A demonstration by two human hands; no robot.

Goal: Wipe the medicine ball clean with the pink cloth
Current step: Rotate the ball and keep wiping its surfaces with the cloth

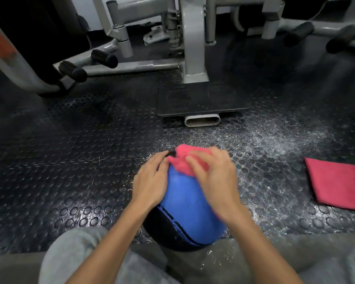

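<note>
A blue and black medicine ball (184, 210) sits on the studded rubber floor just in front of my knees. My left hand (150, 181) lies against the ball's left side, fingers fairly straight and reaching to its top. My right hand (213, 177) grips a bunched pink cloth (182, 160) and presses it onto the ball's upper far side. Part of the cloth is hidden under my right fingers, and the hand looks blurred.
A second pink cloth (336, 183) lies folded flat on the floor at the right. A black footplate (199, 99) and grey gym machine frames (193, 48) with black roller pads stand ahead. White dust speckles the floor (275, 136) around the ball.
</note>
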